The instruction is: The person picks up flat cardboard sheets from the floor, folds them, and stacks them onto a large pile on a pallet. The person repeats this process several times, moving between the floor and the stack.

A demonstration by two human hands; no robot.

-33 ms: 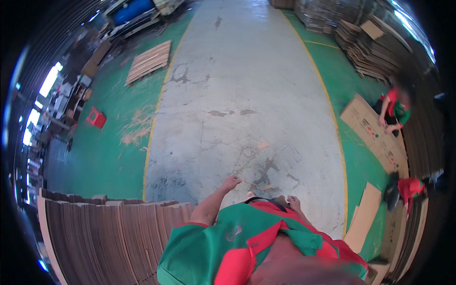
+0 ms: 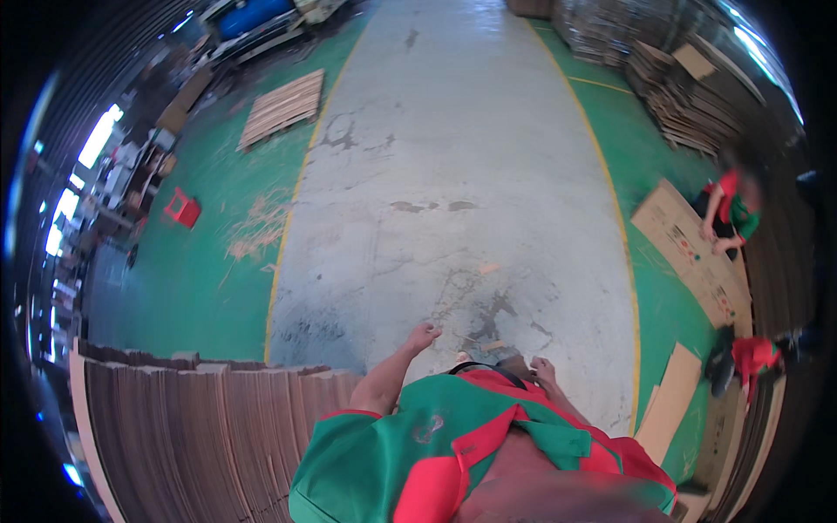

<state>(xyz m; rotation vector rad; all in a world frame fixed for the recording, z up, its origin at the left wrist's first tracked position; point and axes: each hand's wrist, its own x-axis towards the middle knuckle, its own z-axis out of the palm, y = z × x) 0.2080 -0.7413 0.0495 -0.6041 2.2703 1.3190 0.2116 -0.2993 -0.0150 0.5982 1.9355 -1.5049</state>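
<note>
- Left hand: empty, fingers loosely curled and half open, held out in front of the body over the grey concrete aisle; it touches nothing.
- Right hand: empty too, loosely bent, held low by the hip; nothing gripped.
- Nearest goods: stack of flattened brown cardboard sheets, stood on edge in a dense row, below and to the left of the left hand, near but apart from it, by the person's left elbow.
- Handling note, as a judgement: to take a sheet cleanly the left hand would need to swing down and leftward to the top edges, open wide and pinch one sheet only, lifting straight so that neighbours stay put.
- Also present: wooden pallet on the green floor far left; red stool; two other workers in red and green with printed cardboard at the right.
</note>
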